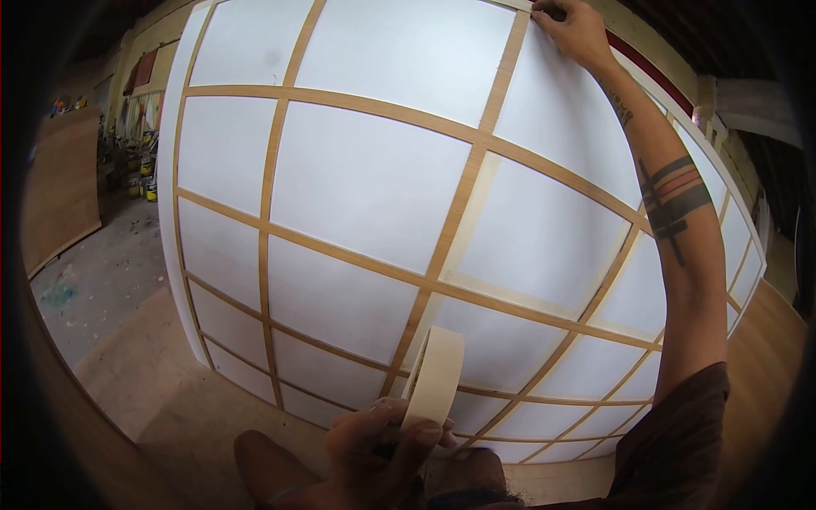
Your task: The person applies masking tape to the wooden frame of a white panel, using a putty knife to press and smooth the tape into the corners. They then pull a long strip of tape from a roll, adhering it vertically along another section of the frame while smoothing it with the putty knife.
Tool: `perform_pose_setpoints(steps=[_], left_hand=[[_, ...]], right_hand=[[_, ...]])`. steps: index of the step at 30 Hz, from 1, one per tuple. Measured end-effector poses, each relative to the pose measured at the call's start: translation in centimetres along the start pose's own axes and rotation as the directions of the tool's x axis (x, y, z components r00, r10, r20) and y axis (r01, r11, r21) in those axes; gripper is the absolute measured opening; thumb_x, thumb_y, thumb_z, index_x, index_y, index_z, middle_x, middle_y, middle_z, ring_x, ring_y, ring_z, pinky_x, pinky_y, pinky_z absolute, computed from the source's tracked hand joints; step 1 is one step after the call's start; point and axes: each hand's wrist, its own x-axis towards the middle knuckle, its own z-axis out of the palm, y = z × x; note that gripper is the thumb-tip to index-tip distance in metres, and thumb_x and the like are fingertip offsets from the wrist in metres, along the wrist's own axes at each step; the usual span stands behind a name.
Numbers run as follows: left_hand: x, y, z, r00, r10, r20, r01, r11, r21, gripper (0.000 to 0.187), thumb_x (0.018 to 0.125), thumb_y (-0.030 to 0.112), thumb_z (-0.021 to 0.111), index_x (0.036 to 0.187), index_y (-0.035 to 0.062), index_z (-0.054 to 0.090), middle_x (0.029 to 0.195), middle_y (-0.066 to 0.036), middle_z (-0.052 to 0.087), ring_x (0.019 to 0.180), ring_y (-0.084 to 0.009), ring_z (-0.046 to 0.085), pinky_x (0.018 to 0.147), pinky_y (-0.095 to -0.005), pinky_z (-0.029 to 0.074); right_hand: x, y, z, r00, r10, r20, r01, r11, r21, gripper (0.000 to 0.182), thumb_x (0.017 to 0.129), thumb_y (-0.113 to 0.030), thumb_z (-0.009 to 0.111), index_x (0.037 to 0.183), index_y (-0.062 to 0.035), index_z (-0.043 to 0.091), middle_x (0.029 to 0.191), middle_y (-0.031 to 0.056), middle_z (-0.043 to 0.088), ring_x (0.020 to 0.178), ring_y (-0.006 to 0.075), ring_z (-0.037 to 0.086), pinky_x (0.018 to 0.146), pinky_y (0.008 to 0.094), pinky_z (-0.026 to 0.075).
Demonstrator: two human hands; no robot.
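Observation:
A large white panel (365,178) with a grid of thin wooden strips (382,109) fills the middle of the view, tilted. My left hand (382,446), low in front of it, is closed around a roll of pale masking tape (438,374). At the panel's top edge, my right hand (574,32) has its fingers pinched together beside a wooden strip; what they hold is too small to make out. Pale tape (510,294) lines the left and bottom sides of one pane near the centre.
Behind the panel on the left, a brown board (64,178) stands on a stained grey floor (110,272). Paint cans (149,187) and clutter are farther back. My knee (263,459) shows at the bottom. Brown wooden surface (769,340) lies at the right.

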Motion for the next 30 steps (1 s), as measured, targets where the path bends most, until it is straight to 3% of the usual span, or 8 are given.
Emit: perform_pose_setpoints(steps=[4, 6, 13, 18, 22, 25, 28, 30], left_hand=[[0.0, 0.0, 0.0, 1.000, -0.026, 0.008, 0.026, 1.000, -0.005, 0.014, 0.105, 0.007, 0.061, 0.105, -0.0061, 0.065, 0.091, -0.013, 0.068, 0.082, -0.0185, 0.067, 0.074, -0.0341, 0.057], [-0.1, 0.1, 0.1, 0.999, -0.039, 0.003, 0.039, 0.999, -0.011, 0.014, 0.105, 0.007, 0.061, 0.105, -0.0060, 0.065, 0.091, -0.013, 0.068, 0.082, -0.0184, 0.067, 0.074, -0.0340, 0.057], [-0.2, -0.1, 0.5, 0.997, -0.067, -0.039, 0.064, 0.995, -0.070, 0.013, 0.104, 0.008, 0.063, 0.102, -0.0043, 0.066, 0.089, -0.011, 0.069, 0.079, -0.0172, 0.067, 0.072, -0.0328, 0.057], [-0.2, -0.2, 0.7, 0.996, -0.067, -0.054, 0.063, 0.995, -0.077, 0.014, 0.104, 0.010, 0.065, 0.102, -0.0033, 0.066, 0.086, -0.010, 0.069, 0.078, -0.0166, 0.066, 0.071, -0.0322, 0.056], [-0.2, -0.1, 0.8, 0.997, -0.052, -0.063, 0.048, 0.997, -0.065, 0.015, 0.104, 0.011, 0.064, 0.102, -0.0035, 0.066, 0.087, -0.010, 0.070, 0.077, -0.0160, 0.066, 0.070, -0.0309, 0.055], [-0.1, 0.4, 0.7, 0.997, -0.058, -0.052, 0.056, 0.998, -0.029, 0.016, 0.104, 0.012, 0.064, 0.101, -0.0027, 0.067, 0.087, -0.010, 0.070, 0.076, -0.0155, 0.066, 0.070, -0.0298, 0.055], [0.2, 0.7, -0.1, 0.997, -0.083, 0.012, 0.081, 0.993, 0.087, 0.017, 0.104, 0.016, 0.065, 0.102, -0.0007, 0.068, 0.088, -0.011, 0.070, 0.076, -0.0152, 0.065, 0.069, -0.0303, 0.055], [0.4, 1.0, -0.1, 0.995, -0.092, 0.044, 0.084, 0.984, 0.159, 0.019, 0.104, 0.019, 0.066, 0.102, 0.0007, 0.069, 0.090, -0.011, 0.071, 0.076, -0.0150, 0.064, 0.069, -0.0312, 0.055]], right_hand=[[0.7, -1.2, -1.3, 0.991, 0.101, 0.088, -0.099, 0.995, -0.025, 0.019, 0.084, -0.011, 0.076, 0.097, 0.0022, 0.078, 0.094, 0.0150, 0.078, 0.085, 0.0218, 0.072, 0.077, 0.0353, 0.056], [0.7, -3.3, -2.0, 0.940, 0.319, 0.122, -0.305, 0.944, -0.123, 0.018, 0.084, -0.010, 0.077, 0.096, 0.0020, 0.078, 0.089, 0.0141, 0.077, 0.082, 0.0205, 0.071, 0.076, 0.0347, 0.056], [1.5, -3.7, -3.1, 0.915, 0.340, 0.218, -0.330, 0.940, -0.082, 0.017, 0.085, -0.012, 0.079, 0.096, 0.0016, 0.078, 0.094, 0.0141, 0.077, 0.085, 0.0209, 0.071, 0.078, 0.0338, 0.057], [2.7, -2.8, -2.7, 0.888, 0.398, 0.231, -0.403, 0.915, -0.031, 0.018, 0.081, -0.010, 0.083, 0.096, -0.0010, 0.079, 0.107, 0.0138, 0.076, 0.102, 0.0254, 0.070, 0.094, 0.0373, 0.055], [3.5, -2.5, -2.2, 0.863, 0.448, 0.235, -0.451, 0.892, -0.044, 0.021, 0.081, -0.006, 0.081, 0.100, -0.0010, 0.078, 0.107, 0.0142, 0.076, 0.105, 0.0260, 0.070, 0.098, 0.0385, 0.054], [3.8, -1.8, -2.1, 0.860, 0.444, 0.250, -0.451, 0.892, -0.033, 0.020, 0.085, -0.003, 0.074, 0.104, -0.0016, 0.078, 0.105, 0.0143, 0.076, 0.101, 0.0264, 0.070, 0.093, 0.0392, 0.054], [3.5, -1.8, -2.8, 0.792, 0.537, 0.291, -0.584, 0.805, 0.102, 0.019, 0.089, -0.002, 0.065, 0.103, -0.0009, 0.078, 0.101, 0.0138, 0.076, 0.097, 0.0257, 0.068, 0.088, 0.0382, 0.054], [2.2, -3.0, -2.7, 0.900, 0.432, 0.058, -0.435, 0.898, 0.064, 0.020, 0.094, -0.004, 0.060, 0.105, 0.0018, 0.076, 0.098, 0.0140, 0.074, 0.087, 0.0224, 0.067, 0.077, 0.0352, 0.052]])
